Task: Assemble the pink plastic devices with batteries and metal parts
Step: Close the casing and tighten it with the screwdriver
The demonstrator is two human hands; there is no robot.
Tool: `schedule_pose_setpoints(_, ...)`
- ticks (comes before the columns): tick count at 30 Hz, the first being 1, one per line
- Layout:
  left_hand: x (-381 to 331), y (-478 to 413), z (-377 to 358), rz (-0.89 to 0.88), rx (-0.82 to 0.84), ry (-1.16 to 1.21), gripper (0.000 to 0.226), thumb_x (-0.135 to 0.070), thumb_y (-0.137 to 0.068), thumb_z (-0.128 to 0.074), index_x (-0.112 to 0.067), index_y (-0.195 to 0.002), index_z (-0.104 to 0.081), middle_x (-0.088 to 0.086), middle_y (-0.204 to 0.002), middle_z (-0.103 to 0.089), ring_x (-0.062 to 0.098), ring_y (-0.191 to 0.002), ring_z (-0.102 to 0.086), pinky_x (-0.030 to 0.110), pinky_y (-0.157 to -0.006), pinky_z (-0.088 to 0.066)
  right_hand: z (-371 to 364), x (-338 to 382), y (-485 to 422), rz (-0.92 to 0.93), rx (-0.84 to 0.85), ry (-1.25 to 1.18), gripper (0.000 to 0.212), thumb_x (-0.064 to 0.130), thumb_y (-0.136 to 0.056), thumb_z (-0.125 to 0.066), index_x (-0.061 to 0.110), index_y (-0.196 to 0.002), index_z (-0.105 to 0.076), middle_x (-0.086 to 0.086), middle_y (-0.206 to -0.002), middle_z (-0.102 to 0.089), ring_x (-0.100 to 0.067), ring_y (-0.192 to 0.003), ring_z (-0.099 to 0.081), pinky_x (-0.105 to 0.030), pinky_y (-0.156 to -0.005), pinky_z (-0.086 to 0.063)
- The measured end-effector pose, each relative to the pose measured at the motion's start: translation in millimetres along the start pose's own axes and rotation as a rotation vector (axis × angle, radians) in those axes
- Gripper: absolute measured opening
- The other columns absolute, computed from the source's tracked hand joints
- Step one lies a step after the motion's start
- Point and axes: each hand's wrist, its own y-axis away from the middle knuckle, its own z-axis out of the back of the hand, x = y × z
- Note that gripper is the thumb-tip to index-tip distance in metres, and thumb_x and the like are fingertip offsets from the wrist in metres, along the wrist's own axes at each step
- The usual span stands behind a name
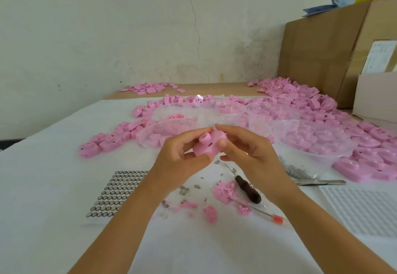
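Note:
A pink plastic device is raised above the table between both hands. My left hand grips its left and lower side with curled fingers. My right hand pinches its right side, index finger across the top and thumb on the front. A sheet of button batteries in rows lies at the lower left. Small metal parts lie scattered under my hands, and more are heaped by the right bowl. Loose pink bits lie in front of me.
Clear plastic bowls with pink parts stand behind my hands. Heaps of pink devices cover the table's right and back; others lie left. A dark-handled screwdriver, a red-tipped pin, tweezers, a white ridged tray and cardboard boxes sit right.

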Motion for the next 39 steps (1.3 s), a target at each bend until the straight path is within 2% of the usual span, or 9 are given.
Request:
schedule_pose_setpoints(8, 16, 3, -19, 0.067, 0.064, 0.001, 0.039, -0.010, -0.068, -0.062, -0.025, -0.105, -0.066, 0.002, -0.105, -0.071, 0.014, -0.099, -0.066, 0.026, -0.075, -0.055, 20, -16, 12, -0.140, 0.011, -0.142, 0.037, 0.035, -0.064, -0.068, 0.026, -0.099, -0.069, -0.008, -0.088, -0.073, -0.020, -0.080, -0.068, -0.029, -0.078, -0.056)
schedule_pose_setpoints(12, 19, 6, -23, 0.068, 0.042, -0.021, 0.038, -0.011, -0.066, -0.063, -0.023, -0.102, -0.068, 0.002, -0.098, -0.072, 0.014, -0.095, -0.067, 0.027, -0.074, -0.056, 19, -16, 12, -0.122, 0.012, -0.057, 0.031, 0.030, -0.066, -0.068, 0.025, -0.096, -0.069, -0.002, -0.076, -0.072, -0.017, -0.072, -0.066, -0.033, -0.076, -0.054)
schedule_pose_setpoints(17, 19, 5, -26, 0.042, -0.102, 0.014, 0.028, -0.038, -0.058, -0.075, -0.036, -0.086, -0.070, -0.013, -0.084, -0.071, 0.004, -0.082, -0.067, 0.019, -0.067, -0.053, 26, -11, 14, -0.249, 0.062, -0.208, 0.032, 0.046, -0.075, -0.056, 0.025, -0.097, -0.068, -0.005, -0.076, -0.069, -0.017, -0.065, -0.064, -0.026, -0.063, -0.054)
schedule_pose_setpoints(20, 25, 5, -25, 0.026, -0.221, 0.015, 0.030, -0.023, -0.063, -0.078, -0.036, -0.088, -0.066, -0.016, -0.088, -0.068, 0.001, -0.081, -0.064, 0.016, -0.065, -0.050, 40, -10, 14, -0.318, 0.126, 0.070, 0.010, 0.026, -0.079, -0.067, 0.023, -0.069, -0.068, 0.001, -0.060, -0.063, -0.012, -0.052, -0.051, -0.021, -0.051, -0.040)
schedule_pose_setpoints(23, 30, 8, -22, -0.033, -0.281, -0.052, 0.044, -0.007, -0.070, -0.079, -0.034, -0.099, -0.059, -0.010, -0.105, -0.061, 0.007, -0.093, -0.062, 0.018, -0.069, -0.053, 51, -9, 16, -0.398, 0.411, 0.457, 0.013, 0.017, -0.073, -0.074, 0.027, -0.065, -0.073, -0.002, -0.053, -0.060, -0.013, -0.050, -0.044, -0.025, -0.049, -0.033)
schedule_pose_setpoints(26, 33, 9, -21, -0.085, -0.251, -0.107, 0.052, 0.000, -0.073, -0.075, -0.038, -0.102, -0.056, -0.014, -0.108, -0.053, 0.002, -0.098, -0.059, 0.014, -0.072, -0.051, 65, -6, 17, -0.486, 0.460, 0.648, 0.018, 0.019, -0.071, -0.075, 0.032, -0.058, -0.072, 0.010, -0.041, -0.046, -0.005, -0.038, -0.035, -0.016, -0.042, -0.030)
schedule_pose_setpoints(30, 37, 11, -24, -0.018, -0.128, -0.011, 0.047, -0.012, -0.068, -0.075, -0.047, -0.097, -0.064, -0.013, -0.106, -0.064, 0.005, -0.098, -0.063, 0.017, -0.073, -0.052, 74, -7, 18, -0.515, 0.473, 0.721, 0.012, 0.024, -0.068, -0.079, 0.028, -0.058, -0.072, 0.013, -0.040, -0.050, -0.002, -0.036, -0.039, -0.010, -0.039, -0.029)
schedule_pose_setpoints(33, 41, 13, -25, 0.038, -0.048, 0.040, 0.055, -0.006, -0.068, -0.079, -0.051, -0.097, -0.065, -0.018, -0.102, -0.068, 0.004, -0.095, -0.066, 0.020, -0.074, -0.054, 67, -9, 19, -0.517, 0.466, 0.736, 0.007, 0.023, -0.067, -0.080, 0.026, -0.065, -0.075, 0.014, -0.042, -0.053, -0.001, -0.035, -0.042, -0.008, -0.037, -0.028)
schedule_pose_setpoints(39, 41, 13, -28, 0.116, -0.035, 0.168, 0.051, -0.017, -0.059, -0.079, -0.048, -0.098, -0.068, -0.015, -0.100, -0.070, 0.005, -0.092, -0.067, 0.019, -0.071, -0.054, 64, -13, 18, -0.515, 0.439, 0.766, 0.011, 0.018, -0.070, -0.078, 0.021, -0.062, -0.072, 0.009, -0.046, -0.058, -0.002, -0.034, -0.043, -0.009, -0.037, -0.032)
